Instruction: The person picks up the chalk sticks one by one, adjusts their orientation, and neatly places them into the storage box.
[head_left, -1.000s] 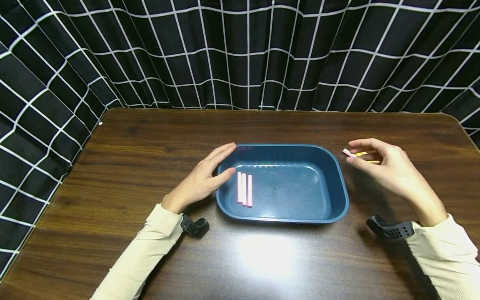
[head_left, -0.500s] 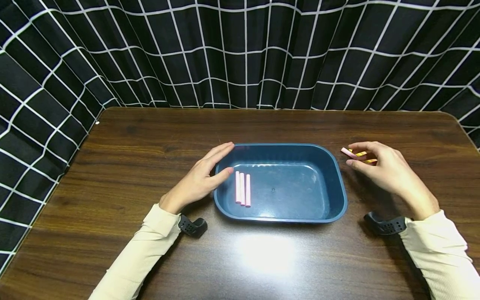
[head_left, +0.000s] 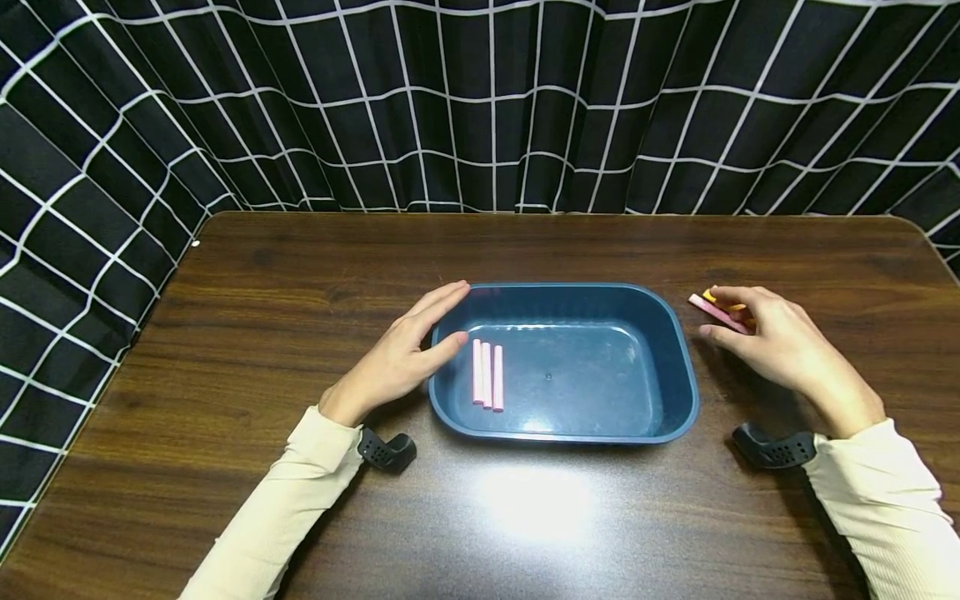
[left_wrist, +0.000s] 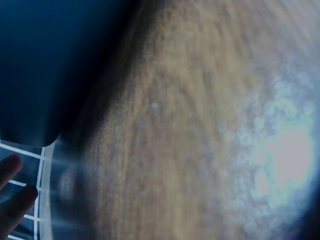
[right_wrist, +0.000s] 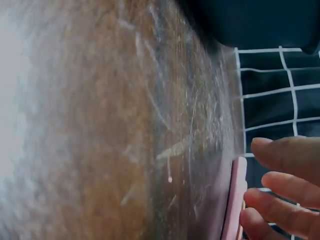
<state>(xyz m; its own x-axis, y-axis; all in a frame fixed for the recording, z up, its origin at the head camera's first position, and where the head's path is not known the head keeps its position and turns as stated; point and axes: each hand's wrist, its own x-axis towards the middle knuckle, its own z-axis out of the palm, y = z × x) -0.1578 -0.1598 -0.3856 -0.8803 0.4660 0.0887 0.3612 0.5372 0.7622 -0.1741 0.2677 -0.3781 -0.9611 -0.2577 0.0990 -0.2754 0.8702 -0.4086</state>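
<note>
In the head view, my left hand [head_left: 401, 354] rests at the left end of a blue plastic tub [head_left: 562, 439], fingers extended along the rim and thumb over its inside. Three pink chalk sticks [head_left: 487, 375] lie side by side in the tub. Right of the tub, my right hand [head_left: 787, 346] is at another pink chalk stick [head_left: 705, 306] on the table, its thumb apart from the fingers. Yellow pieces [head_left: 708, 295] show behind that stick, partly hidden by the fingers. The right wrist view has the fingertips right beside the pink stick [right_wrist: 232, 200].
The brown wooden table [head_left: 300, 275] carries the tub and chalk. A black curtain with white grid lines [head_left: 495, 108] hangs behind and at the left. Bright glare [head_left: 536, 508] lies on the tabletop in front of the tub.
My right hand's fingers have shifted around the chalk, and more of the pink stick shows between thumb and fingers. My left hand stays at the tub.
</note>
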